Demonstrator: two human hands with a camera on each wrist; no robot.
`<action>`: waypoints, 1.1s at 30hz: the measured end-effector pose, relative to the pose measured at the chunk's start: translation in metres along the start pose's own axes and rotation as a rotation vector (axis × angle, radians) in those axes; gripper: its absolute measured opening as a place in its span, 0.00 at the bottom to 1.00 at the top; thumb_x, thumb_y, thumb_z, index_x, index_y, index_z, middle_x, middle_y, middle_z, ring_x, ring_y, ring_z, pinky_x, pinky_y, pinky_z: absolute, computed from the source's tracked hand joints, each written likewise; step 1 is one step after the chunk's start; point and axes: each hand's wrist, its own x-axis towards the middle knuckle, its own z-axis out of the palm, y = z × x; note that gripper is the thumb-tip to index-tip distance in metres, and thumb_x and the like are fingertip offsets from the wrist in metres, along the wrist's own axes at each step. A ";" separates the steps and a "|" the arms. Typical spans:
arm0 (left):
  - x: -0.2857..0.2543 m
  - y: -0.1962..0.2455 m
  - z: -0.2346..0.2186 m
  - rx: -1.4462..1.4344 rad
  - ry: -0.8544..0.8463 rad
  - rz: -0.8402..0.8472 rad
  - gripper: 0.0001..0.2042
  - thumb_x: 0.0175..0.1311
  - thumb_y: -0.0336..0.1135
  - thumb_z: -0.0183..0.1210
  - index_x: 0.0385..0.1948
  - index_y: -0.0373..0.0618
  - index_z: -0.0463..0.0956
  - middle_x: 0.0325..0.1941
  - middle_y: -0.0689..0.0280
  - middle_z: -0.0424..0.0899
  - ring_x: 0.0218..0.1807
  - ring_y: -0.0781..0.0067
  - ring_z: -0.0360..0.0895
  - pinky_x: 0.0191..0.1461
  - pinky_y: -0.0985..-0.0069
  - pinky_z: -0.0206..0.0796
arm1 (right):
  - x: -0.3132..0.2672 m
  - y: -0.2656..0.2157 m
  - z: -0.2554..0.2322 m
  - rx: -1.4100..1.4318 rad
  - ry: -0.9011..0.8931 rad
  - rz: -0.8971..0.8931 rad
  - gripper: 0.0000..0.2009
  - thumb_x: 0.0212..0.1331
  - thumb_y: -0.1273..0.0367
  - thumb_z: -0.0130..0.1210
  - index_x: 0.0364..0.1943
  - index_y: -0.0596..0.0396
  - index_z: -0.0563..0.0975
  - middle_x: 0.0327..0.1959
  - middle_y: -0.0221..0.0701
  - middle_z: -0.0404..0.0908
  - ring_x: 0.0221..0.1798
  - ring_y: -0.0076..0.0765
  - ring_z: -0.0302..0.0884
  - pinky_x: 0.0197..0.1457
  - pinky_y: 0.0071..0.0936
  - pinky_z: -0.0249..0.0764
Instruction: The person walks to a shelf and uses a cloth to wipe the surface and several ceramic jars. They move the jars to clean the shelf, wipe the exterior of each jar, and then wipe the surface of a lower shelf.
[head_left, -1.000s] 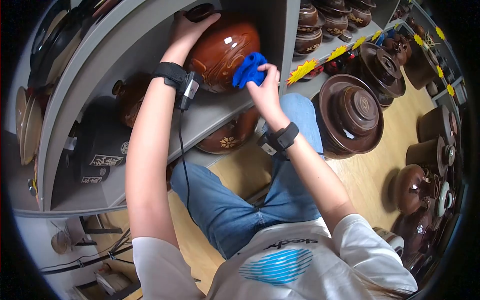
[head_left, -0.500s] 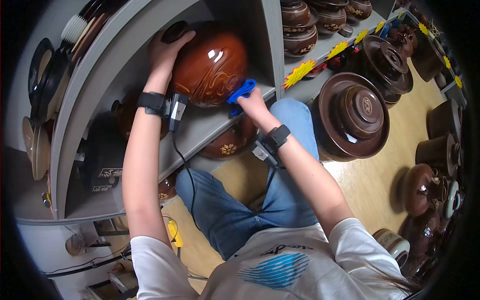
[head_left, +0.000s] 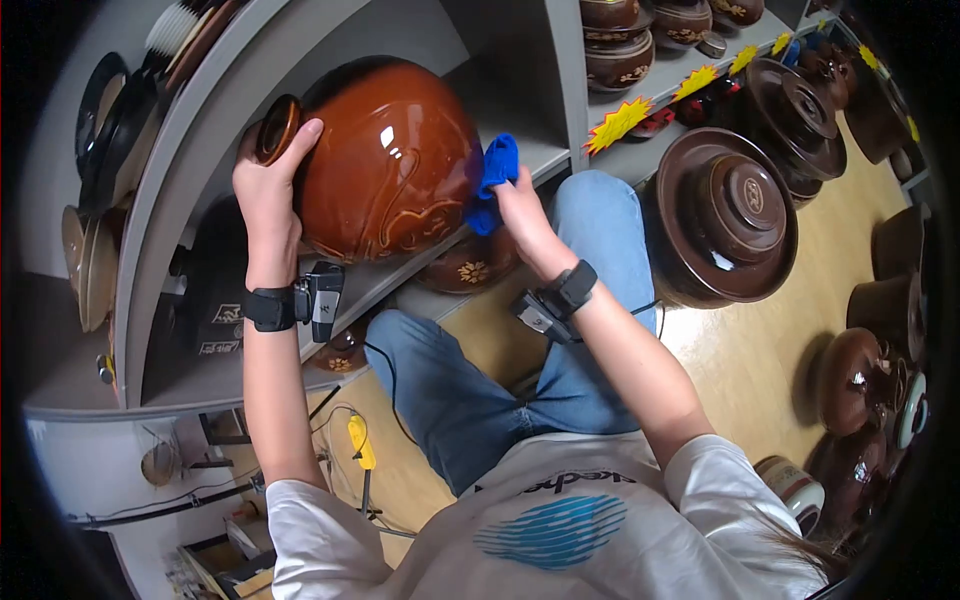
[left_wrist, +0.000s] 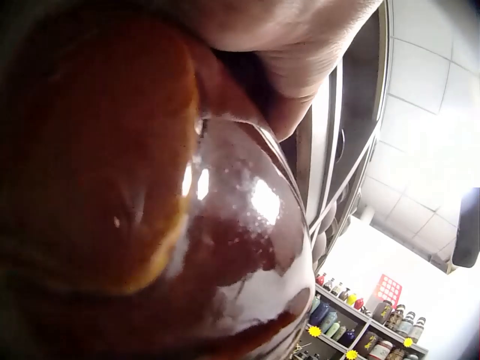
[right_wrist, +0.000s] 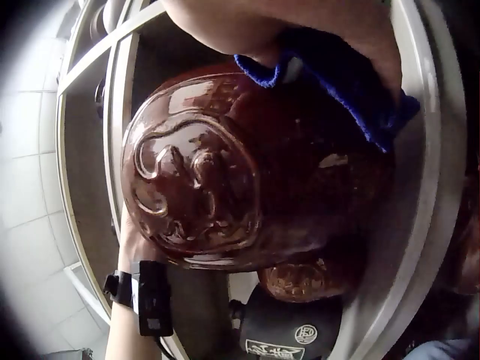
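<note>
A big glossy brown jar (head_left: 390, 150) with a raised relief lies tipped over at the shelf's edge, its mouth toward the left. My left hand (head_left: 268, 195) grips it by the neck, thumb beside the rim and the other fingers mostly hidden behind. At the jar's right end, my right hand (head_left: 525, 215) holds a bunched blue cloth (head_left: 498, 165) close against the glaze. In the right wrist view the cloth (right_wrist: 337, 82) lies along the jar (right_wrist: 195, 172) under the fingers. The left wrist view shows the shiny jar wall (left_wrist: 240, 180) close up below the hand (left_wrist: 300, 45).
A grey shelf (head_left: 525, 145) surrounds the jar, with a black jar (right_wrist: 289, 326) behind it. Below is another brown jar (head_left: 470, 265) with a flower mark. Large lidded crocks (head_left: 720, 215) stand on the floor at right. A cable (head_left: 390, 385) hangs by the left knee.
The jar has come left and nearer to me, tipping further, with the left hand on its neck. The right hand and cloth have gone from the relief side to the jar's right end.
</note>
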 end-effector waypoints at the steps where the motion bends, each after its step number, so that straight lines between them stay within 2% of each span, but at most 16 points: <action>1: -0.004 0.003 -0.004 0.013 0.000 -0.003 0.20 0.44 0.30 0.69 0.40 0.35 0.74 0.38 0.63 0.79 0.39 0.77 0.74 0.48 0.81 0.64 | -0.004 -0.002 0.000 -0.017 -0.060 -0.069 0.18 0.58 0.67 0.44 0.51 0.62 0.63 0.44 0.37 0.73 0.43 0.32 0.72 0.46 0.26 0.68; 2: -0.008 0.004 -0.008 0.018 0.012 -0.002 0.20 0.44 0.30 0.69 0.40 0.35 0.74 0.38 0.63 0.79 0.39 0.77 0.74 0.48 0.81 0.64 | -0.009 -0.003 0.003 -0.036 -0.121 -0.137 0.16 0.60 0.67 0.44 0.50 0.60 0.65 0.45 0.31 0.72 0.44 0.25 0.70 0.46 0.24 0.68; 3: -0.010 0.005 -0.011 0.008 -0.022 0.006 0.19 0.44 0.30 0.69 0.40 0.35 0.74 0.37 0.64 0.79 0.39 0.77 0.74 0.48 0.81 0.64 | -0.016 -0.004 0.006 -0.027 -0.086 -0.319 0.17 0.61 0.69 0.44 0.53 0.61 0.66 0.52 0.32 0.71 0.52 0.28 0.69 0.52 0.27 0.67; 4: -0.012 0.006 -0.014 -0.002 -0.056 0.016 0.19 0.45 0.29 0.69 0.39 0.35 0.74 0.37 0.65 0.79 0.39 0.78 0.74 0.48 0.81 0.64 | -0.028 -0.015 0.010 -0.028 -0.103 -0.325 0.17 0.61 0.69 0.44 0.53 0.61 0.66 0.52 0.32 0.71 0.52 0.28 0.69 0.52 0.27 0.67; 6: -0.019 0.008 -0.020 0.004 -0.072 -0.014 0.18 0.44 0.28 0.68 0.38 0.35 0.74 0.36 0.65 0.79 0.37 0.79 0.75 0.46 0.82 0.65 | -0.049 -0.034 0.017 -0.099 0.020 -0.688 0.20 0.61 0.71 0.43 0.57 0.60 0.63 0.56 0.36 0.69 0.59 0.33 0.66 0.60 0.28 0.62; 7: -0.022 0.008 -0.023 0.003 -0.075 -0.040 0.18 0.44 0.28 0.69 0.38 0.35 0.74 0.36 0.65 0.79 0.37 0.79 0.75 0.45 0.82 0.66 | -0.050 -0.034 0.015 -0.208 -0.010 -0.681 0.22 0.59 0.74 0.44 0.59 0.59 0.63 0.59 0.40 0.66 0.63 0.37 0.61 0.65 0.29 0.56; 12: -0.031 -0.001 -0.032 -0.027 -0.082 -0.078 0.21 0.43 0.28 0.69 0.40 0.34 0.73 0.37 0.64 0.79 0.39 0.78 0.76 0.46 0.82 0.67 | -0.083 -0.089 0.027 -0.415 -0.090 -0.830 0.19 0.55 0.75 0.46 0.53 0.60 0.68 0.58 0.44 0.65 0.60 0.48 0.63 0.63 0.33 0.59; 14: -0.035 -0.001 -0.032 -0.035 -0.091 -0.071 0.20 0.44 0.28 0.69 0.39 0.35 0.73 0.37 0.64 0.79 0.39 0.78 0.76 0.46 0.81 0.67 | -0.095 -0.108 0.036 -0.618 -0.066 -1.012 0.17 0.50 0.72 0.51 0.48 0.59 0.70 0.52 0.46 0.68 0.57 0.55 0.62 0.64 0.42 0.58; 18: -0.038 -0.007 -0.032 -0.025 -0.115 -0.047 0.18 0.44 0.28 0.69 0.38 0.36 0.73 0.36 0.65 0.79 0.39 0.79 0.75 0.46 0.82 0.67 | -0.099 -0.124 0.055 -0.860 -0.171 -1.180 0.22 0.42 0.70 0.57 0.47 0.52 0.71 0.52 0.43 0.68 0.58 0.55 0.62 0.63 0.46 0.57; 19: -0.038 -0.008 -0.032 -0.015 -0.132 -0.030 0.18 0.44 0.28 0.69 0.37 0.36 0.74 0.36 0.66 0.79 0.38 0.79 0.75 0.46 0.82 0.67 | -0.100 -0.124 0.059 -0.835 -0.238 -1.191 0.24 0.38 0.70 0.59 0.47 0.49 0.72 0.53 0.42 0.68 0.59 0.56 0.61 0.63 0.46 0.57; 23: -0.035 -0.011 -0.034 -0.003 -0.133 -0.025 0.17 0.44 0.28 0.69 0.36 0.36 0.74 0.36 0.66 0.80 0.38 0.80 0.75 0.46 0.82 0.67 | -0.098 -0.122 0.056 -0.842 -0.295 -1.208 0.23 0.37 0.71 0.58 0.45 0.50 0.73 0.55 0.40 0.67 0.60 0.56 0.60 0.63 0.44 0.58; 26: -0.033 -0.010 -0.036 0.037 -0.136 -0.048 0.17 0.43 0.29 0.69 0.36 0.36 0.74 0.36 0.65 0.80 0.38 0.80 0.75 0.46 0.82 0.67 | -0.098 -0.114 0.043 -0.799 -0.208 -1.121 0.22 0.39 0.72 0.57 0.45 0.47 0.74 0.54 0.40 0.68 0.60 0.56 0.60 0.62 0.44 0.60; 27: -0.032 -0.011 -0.037 0.058 -0.155 -0.063 0.19 0.45 0.29 0.68 0.39 0.36 0.73 0.38 0.65 0.79 0.40 0.79 0.75 0.48 0.81 0.65 | -0.089 -0.104 0.038 -0.708 -0.149 -1.067 0.22 0.40 0.72 0.55 0.46 0.45 0.74 0.54 0.42 0.68 0.59 0.55 0.62 0.62 0.44 0.60; 30: -0.030 -0.011 -0.036 0.078 -0.169 -0.092 0.21 0.46 0.30 0.68 0.42 0.36 0.72 0.41 0.65 0.79 0.42 0.78 0.74 0.51 0.80 0.63 | -0.067 -0.066 0.019 -0.406 -0.092 -0.747 0.19 0.52 0.72 0.50 0.51 0.53 0.69 0.55 0.43 0.68 0.59 0.47 0.65 0.62 0.33 0.60; 31: -0.029 -0.010 -0.034 0.080 -0.164 -0.104 0.21 0.46 0.30 0.68 0.43 0.36 0.72 0.41 0.65 0.78 0.43 0.78 0.74 0.51 0.80 0.63 | -0.062 -0.050 0.017 -0.409 -0.090 -0.746 0.19 0.52 0.72 0.50 0.51 0.53 0.69 0.55 0.43 0.68 0.59 0.47 0.65 0.62 0.33 0.60; 33: -0.030 -0.009 -0.029 0.119 -0.173 -0.082 0.21 0.46 0.30 0.67 0.43 0.36 0.71 0.41 0.65 0.78 0.44 0.78 0.73 0.52 0.80 0.63 | -0.056 -0.027 0.015 -0.036 -0.111 -0.443 0.19 0.58 0.72 0.47 0.55 0.59 0.65 0.56 0.38 0.68 0.60 0.38 0.64 0.62 0.27 0.59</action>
